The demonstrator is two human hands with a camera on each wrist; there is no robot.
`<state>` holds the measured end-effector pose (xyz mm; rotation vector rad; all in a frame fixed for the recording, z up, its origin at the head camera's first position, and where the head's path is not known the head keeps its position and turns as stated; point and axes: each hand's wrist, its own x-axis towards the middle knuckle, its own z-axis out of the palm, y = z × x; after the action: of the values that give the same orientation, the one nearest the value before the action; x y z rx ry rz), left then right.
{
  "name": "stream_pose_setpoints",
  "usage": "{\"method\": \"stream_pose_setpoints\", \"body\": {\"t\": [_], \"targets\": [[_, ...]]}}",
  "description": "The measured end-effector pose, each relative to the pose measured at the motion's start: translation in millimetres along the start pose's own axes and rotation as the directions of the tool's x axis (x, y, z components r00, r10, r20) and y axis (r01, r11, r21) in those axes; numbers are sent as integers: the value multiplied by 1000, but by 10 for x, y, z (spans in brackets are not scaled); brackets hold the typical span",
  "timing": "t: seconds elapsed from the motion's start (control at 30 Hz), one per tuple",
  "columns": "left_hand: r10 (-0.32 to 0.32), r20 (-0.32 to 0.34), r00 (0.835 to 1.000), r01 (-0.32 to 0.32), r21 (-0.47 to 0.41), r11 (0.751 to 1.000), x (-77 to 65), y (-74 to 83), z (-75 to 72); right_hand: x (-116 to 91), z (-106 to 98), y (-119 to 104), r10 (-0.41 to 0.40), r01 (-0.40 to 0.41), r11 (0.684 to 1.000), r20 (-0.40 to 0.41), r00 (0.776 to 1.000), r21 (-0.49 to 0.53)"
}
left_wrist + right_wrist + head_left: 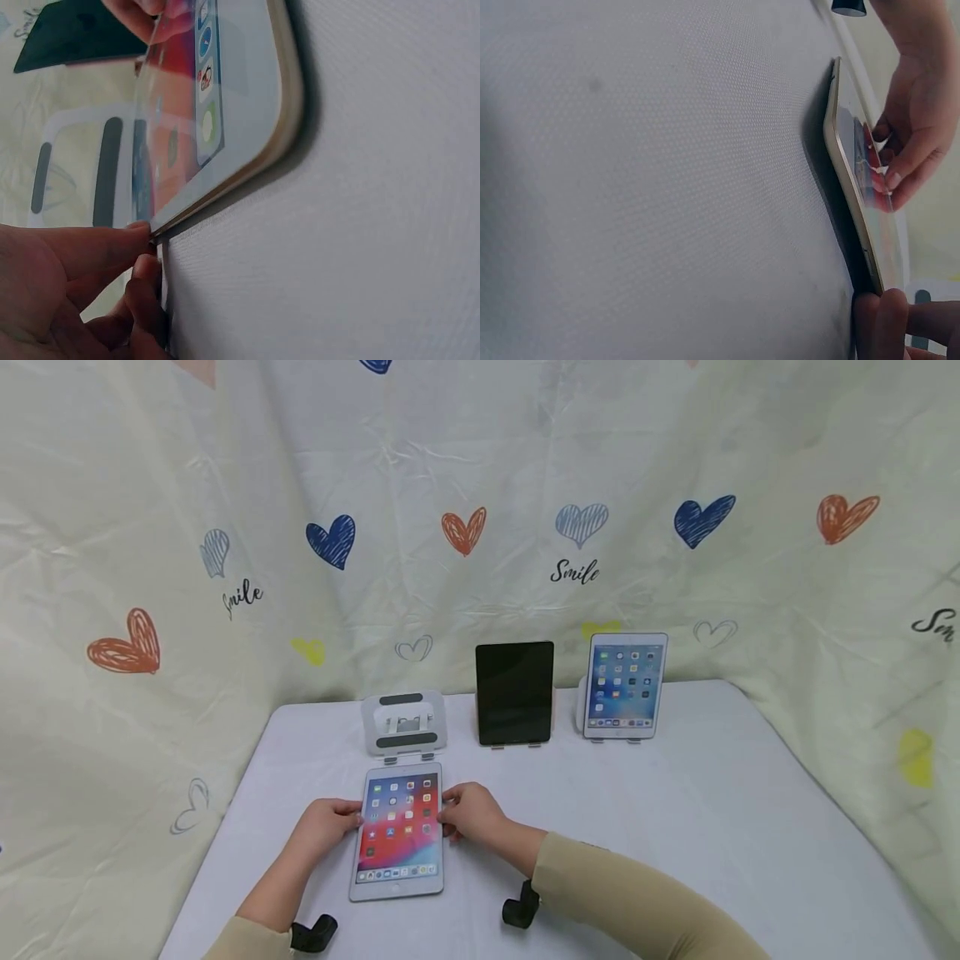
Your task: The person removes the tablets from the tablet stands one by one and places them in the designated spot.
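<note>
A white tablet [397, 890] with a lit home screen lies in front of me, screen up, in the head view. My left hand [324, 828] pinches its left edge between thumb and fingers, and my right hand [474, 814] pinches the right edge. In the left wrist view the left thumb and fingers meet at the rim of the tablet [247, 112]. From the right wrist view, the tablet [847, 161] shows a dark shadow along its edge; whether it is fully off the cloth I cannot tell. Just beyond it stands a grey-white tablet stand [370, 727] with dark pads.
A dark-screened tablet [514, 693] leans on a stand at the back middle. Right of it, a white tablet [627, 685] with a lit screen rests on another stand. A white cloth [675, 843] covers the table, and a heart-patterned curtain [510, 585] hangs behind.
</note>
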<state>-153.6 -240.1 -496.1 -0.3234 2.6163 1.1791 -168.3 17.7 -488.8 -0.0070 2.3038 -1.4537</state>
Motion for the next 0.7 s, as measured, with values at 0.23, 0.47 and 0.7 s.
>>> {"method": "stream_pose_setpoints", "body": {"t": [0.23, 0.47, 0.7], "targets": [[0, 37, 999, -1, 24, 1000, 9, -1, -2, -6, -51, -56, 26, -26, 998, 14, 1000, -55], [17, 26, 1000, -19, 76, 997, 14, -47, -12, 18, -54, -39, -9, 9, 972, -2, 1000, -236], [59, 57, 997, -65, 127, 990, 3, -105, -37, 12, -90, -28, -33, 35, 956, 11, 999, -290]]}}
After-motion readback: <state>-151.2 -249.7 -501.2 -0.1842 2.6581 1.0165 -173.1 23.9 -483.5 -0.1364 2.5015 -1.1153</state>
